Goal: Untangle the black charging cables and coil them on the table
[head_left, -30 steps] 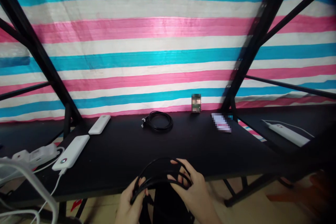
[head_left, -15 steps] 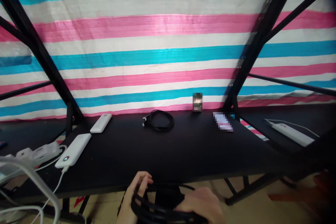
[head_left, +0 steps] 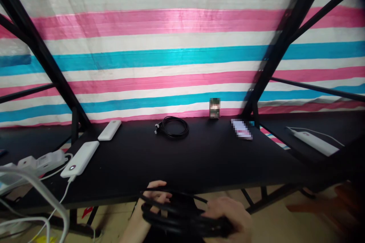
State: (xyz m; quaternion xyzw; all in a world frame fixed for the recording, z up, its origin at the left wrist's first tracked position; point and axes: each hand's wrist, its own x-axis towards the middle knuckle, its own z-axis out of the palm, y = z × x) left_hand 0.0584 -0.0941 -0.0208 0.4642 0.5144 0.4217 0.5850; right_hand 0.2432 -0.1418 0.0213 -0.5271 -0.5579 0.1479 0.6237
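Note:
A thick coil of black cable (head_left: 171, 220) hangs just in front of the table's near edge, its loops blurred by motion. My right hand (head_left: 228, 214) is closed round the right side of the coil. At the other side my left hand (head_left: 155, 199) has its fingers bent, and the loops run across its fingers and palm. One loose strand arches above the rest toward my right hand. On the tabletop beyond lies a second, thinner black cable (head_left: 186, 129), wound into a ring with its plugs at the left.
On the black table (head_left: 182, 163) are a white power bank (head_left: 81, 159) with a cord, another white power bank (head_left: 110, 130), a pixelated small box (head_left: 215, 108) and a pixelated flat item (head_left: 241, 129). A power strip (head_left: 37, 165) stands left. Dark metal frames (head_left: 45, 60) flank both sides.
Both hands have risen slightly with the cable coil, and my right hand has moved a little to the right. The loops across my left hand have spread wider.

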